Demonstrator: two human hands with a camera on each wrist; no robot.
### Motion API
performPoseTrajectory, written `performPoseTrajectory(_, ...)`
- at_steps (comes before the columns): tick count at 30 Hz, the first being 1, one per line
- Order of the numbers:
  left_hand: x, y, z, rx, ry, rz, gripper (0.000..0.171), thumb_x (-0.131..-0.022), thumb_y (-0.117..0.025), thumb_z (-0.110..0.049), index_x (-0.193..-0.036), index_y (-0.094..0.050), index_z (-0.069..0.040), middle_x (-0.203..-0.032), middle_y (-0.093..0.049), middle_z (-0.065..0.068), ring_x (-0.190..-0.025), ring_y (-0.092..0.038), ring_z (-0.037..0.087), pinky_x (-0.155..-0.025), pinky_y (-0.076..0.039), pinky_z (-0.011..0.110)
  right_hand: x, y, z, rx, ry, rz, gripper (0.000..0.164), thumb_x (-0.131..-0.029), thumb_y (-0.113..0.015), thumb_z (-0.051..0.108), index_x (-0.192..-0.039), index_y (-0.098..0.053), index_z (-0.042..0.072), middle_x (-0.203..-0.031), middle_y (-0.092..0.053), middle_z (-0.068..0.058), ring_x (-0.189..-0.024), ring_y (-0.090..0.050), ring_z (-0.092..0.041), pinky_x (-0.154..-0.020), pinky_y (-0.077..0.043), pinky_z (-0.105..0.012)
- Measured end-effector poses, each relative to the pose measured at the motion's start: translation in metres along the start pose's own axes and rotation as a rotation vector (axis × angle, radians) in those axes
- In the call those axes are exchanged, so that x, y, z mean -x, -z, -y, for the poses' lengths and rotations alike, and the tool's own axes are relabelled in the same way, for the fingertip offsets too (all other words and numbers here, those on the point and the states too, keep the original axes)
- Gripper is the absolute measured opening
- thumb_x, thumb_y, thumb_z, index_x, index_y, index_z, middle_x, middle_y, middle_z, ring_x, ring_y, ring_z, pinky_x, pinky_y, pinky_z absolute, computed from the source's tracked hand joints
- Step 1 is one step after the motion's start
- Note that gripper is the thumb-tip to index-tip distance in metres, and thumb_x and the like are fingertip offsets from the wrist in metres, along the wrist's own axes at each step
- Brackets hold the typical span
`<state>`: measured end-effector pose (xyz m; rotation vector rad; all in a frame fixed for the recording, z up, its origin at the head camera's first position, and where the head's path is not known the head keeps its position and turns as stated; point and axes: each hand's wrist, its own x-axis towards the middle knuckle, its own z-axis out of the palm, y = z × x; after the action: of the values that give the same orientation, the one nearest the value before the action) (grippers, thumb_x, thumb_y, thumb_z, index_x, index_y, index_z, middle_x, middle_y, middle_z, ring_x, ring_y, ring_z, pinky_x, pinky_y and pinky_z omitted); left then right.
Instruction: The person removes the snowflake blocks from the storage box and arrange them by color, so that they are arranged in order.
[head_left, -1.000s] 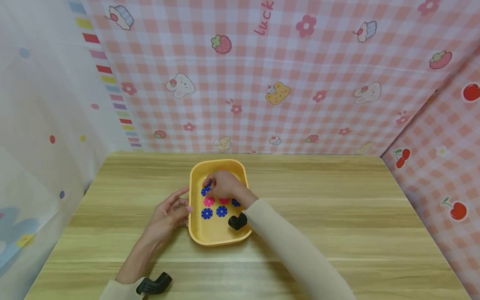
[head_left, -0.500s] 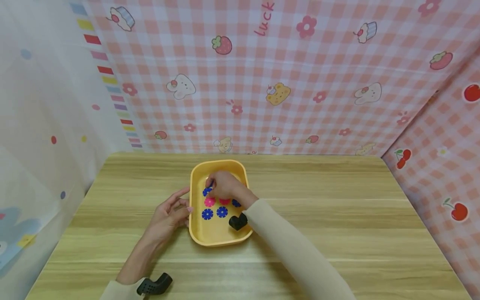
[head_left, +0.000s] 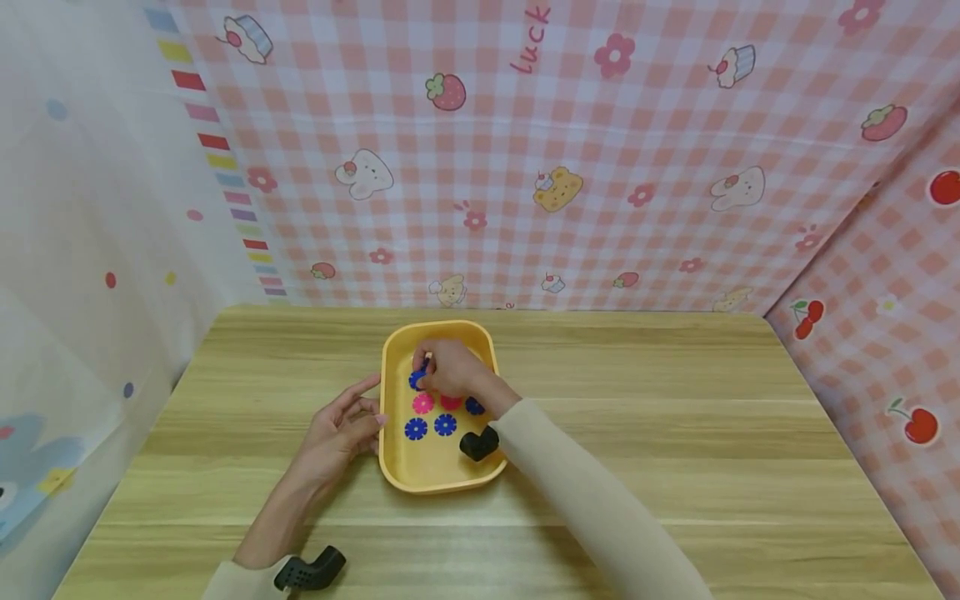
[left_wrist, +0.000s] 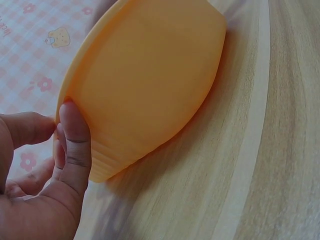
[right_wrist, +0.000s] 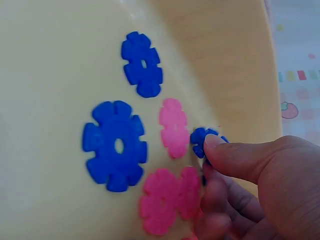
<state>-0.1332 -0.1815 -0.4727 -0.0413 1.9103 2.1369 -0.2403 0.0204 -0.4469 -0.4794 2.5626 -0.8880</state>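
Note:
A yellow plastic tray (head_left: 429, 472) holds flat blue and pink notched snowflake discs. My left hand (head_left: 333, 435) grips the tray's left side, thumb at the rim; the left wrist view shows the thumb and fingers (left_wrist: 31, 128) at the tray's edge. Inside the tray, my right hand (head_left: 456, 368) pinches a blue snowflake disc (right_wrist: 198, 142) between thumb and fingers, which partly cover it. Just by that hand lie a pink disc (head_left: 423, 404) and more pink discs (right_wrist: 158, 202). Nearer the front are two blue discs (head_left: 416, 429), with another blue disc (head_left: 474, 407) toward the right wall.
The tray stands on a wood-grain table (head_left: 660, 433). A pink checked cloth (head_left: 495, 133) hangs behind it, and patterned cloths flank both sides. A black wrist device (head_left: 478, 444) on my right arm overlaps the tray's front right part.
The right hand has risen slightly with the blue disc, and the pink disc below it shows more fully. The left hand stays in place at the tray.

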Motion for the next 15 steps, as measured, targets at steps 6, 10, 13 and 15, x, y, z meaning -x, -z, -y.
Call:
performPoseTrajectory(6,-0.002,0.000,0.001,0.004,0.006,-0.003,0.068,-0.096,-0.064,0.001,-0.158,-0.037,-0.010,-0.103,-0.058,-0.001,-0.076,-0.063,0.009,-0.067,-0.060,0.025,0.005,0.010,0.003,-0.051,0.045,-0.006,0.007,-0.094,-0.075,0.013,-0.099,-0.071,0.010,-0.084,-0.068,0.000,-0.068,-0.061,-0.010,-0.061,-0.052,-0.019)
performPoseTrajectory(10,-0.001,0.000,0.000,0.008,0.002,0.003,0.068,-0.096,-0.064,0.002,-0.157,-0.037,-0.009,-0.103,-0.058,0.000,-0.076,-0.063,0.009,-0.067,-0.061,0.025,0.012,0.018,0.006,-0.084,0.070,0.015,0.004,-0.095,-0.074,0.013,-0.096,-0.072,0.009,-0.084,-0.069,0.000,-0.069,-0.063,-0.011,-0.062,-0.053,-0.021)
performPoseTrajectory(13,-0.001,0.000,0.000,0.009,0.005,0.000,0.068,-0.096,-0.064,0.002,-0.158,-0.037,-0.009,-0.104,-0.058,0.000,-0.076,-0.063,0.009,-0.068,-0.061,0.025,0.017,0.023,0.008,-0.073,0.107,0.007,0.005,-0.095,-0.075,0.016,-0.095,-0.071,0.012,-0.083,-0.070,0.001,-0.069,-0.064,-0.011,-0.062,-0.054,-0.021)
performPoseTrajectory(15,-0.001,0.001,0.000,0.007,0.009,-0.001,0.068,-0.096,-0.063,0.002,-0.158,-0.036,-0.011,-0.105,-0.058,0.001,-0.077,-0.063,0.009,-0.068,-0.061,0.025,0.021,0.026,0.009,-0.050,0.143,-0.013,0.007,-0.094,-0.076,0.019,-0.094,-0.071,0.014,-0.081,-0.071,0.003,-0.069,-0.064,-0.010,-0.063,-0.053,-0.021)
